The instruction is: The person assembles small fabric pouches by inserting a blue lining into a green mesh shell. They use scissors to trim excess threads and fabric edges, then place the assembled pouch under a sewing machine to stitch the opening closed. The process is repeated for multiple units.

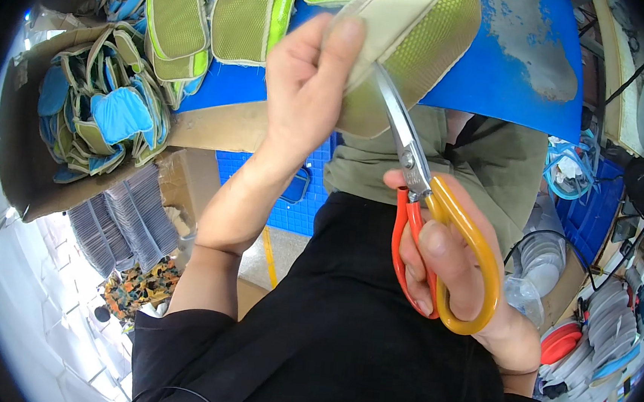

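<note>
My left hand (309, 79) pinches the edge of an olive-green mesh pouch (432, 47) with a pale beige panel, holding it up over the near edge of the blue table. A pair of scissors (408, 159) is in my right hand (457, 261), with fingers and thumb through the red and orange handles. The steel blades point up and left, and their tip meets the pouch beside my left thumb. The blades look nearly closed. Whether they grip any thread or fabric is too small to tell. My left fingertips are partly hidden behind the pouch.
Several similar green mesh pouches (249, 18) lie at the back left of the blue table (512, 87). A cardboard box (20, 139) full of blue and green pieces stands at the left. Stacked grey sheets (140, 209) sit below it. Reels of white tape (607, 329) crowd the lower right.
</note>
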Demonstrator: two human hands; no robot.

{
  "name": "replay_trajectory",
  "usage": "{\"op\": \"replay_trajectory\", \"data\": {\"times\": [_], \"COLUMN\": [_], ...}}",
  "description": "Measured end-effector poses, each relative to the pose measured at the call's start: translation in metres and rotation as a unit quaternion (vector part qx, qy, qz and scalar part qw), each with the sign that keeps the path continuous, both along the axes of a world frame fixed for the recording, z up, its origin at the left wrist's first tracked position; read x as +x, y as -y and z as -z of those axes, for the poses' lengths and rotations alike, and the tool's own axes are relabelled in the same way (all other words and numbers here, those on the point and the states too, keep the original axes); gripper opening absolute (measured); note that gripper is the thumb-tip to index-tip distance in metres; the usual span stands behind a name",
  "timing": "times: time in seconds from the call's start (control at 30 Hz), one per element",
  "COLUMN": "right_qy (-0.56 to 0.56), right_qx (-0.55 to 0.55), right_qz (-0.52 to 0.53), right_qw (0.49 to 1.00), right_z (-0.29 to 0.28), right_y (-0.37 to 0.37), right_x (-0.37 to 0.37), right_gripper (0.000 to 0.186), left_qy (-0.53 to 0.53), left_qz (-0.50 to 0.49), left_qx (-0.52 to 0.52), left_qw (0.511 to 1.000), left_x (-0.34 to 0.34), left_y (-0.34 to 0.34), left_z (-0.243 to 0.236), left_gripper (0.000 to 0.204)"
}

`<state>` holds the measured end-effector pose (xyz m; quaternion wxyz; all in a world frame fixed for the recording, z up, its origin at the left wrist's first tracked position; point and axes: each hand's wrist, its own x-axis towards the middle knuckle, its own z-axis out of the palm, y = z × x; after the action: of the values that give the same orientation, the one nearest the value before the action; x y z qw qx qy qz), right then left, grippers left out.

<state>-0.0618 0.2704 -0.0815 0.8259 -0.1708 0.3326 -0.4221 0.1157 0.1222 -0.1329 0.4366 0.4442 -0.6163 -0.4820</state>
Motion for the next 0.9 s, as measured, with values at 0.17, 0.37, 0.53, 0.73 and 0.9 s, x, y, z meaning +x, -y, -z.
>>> {"op": "replay_trajectory", "data": {"times": [0.17, 0.37, 0.53, 0.73, 0.9], "right_qy": [0.059, 0.044, 0.049, 0.065, 0.064], "right_qx": [0.044, 0.040, 0.051, 0.071, 0.081], "right_qz": [0.020, 0.014, 0.014, 0.014, 0.031], "right_qw": [0.997, 0.998, 0.997, 0.995, 0.994], "right_z": [-0.008, -0.011, -0.013, -0.014, -0.013], "right_y": [-0.006, -0.004, -0.002, 0.000, -0.002], "right_x": [0.000, -0.001, -0.002, -0.001, 0.004], "right_gripper": [0.053, 0.060, 0.062, 0.065, 0.065], "left_qy": [-0.003, 0.008, 0.036, 0.054, 0.060], "left_qz": [0.005, 0.007, 0.011, 0.007, -0.013], "left_qx": [0.026, 0.021, -0.013, -0.048, -0.065], "left_qw": [1.000, 1.000, 0.999, 0.997, 0.996], "left_x": [0.000, 0.000, 0.002, 0.002, 0.000], "left_y": [0.001, 0.002, 0.003, 0.003, -0.001], "left_z": [-0.004, -0.006, -0.003, 0.001, 0.000], "left_gripper": [0.023, 0.023, 0.026, 0.029, 0.030]}}
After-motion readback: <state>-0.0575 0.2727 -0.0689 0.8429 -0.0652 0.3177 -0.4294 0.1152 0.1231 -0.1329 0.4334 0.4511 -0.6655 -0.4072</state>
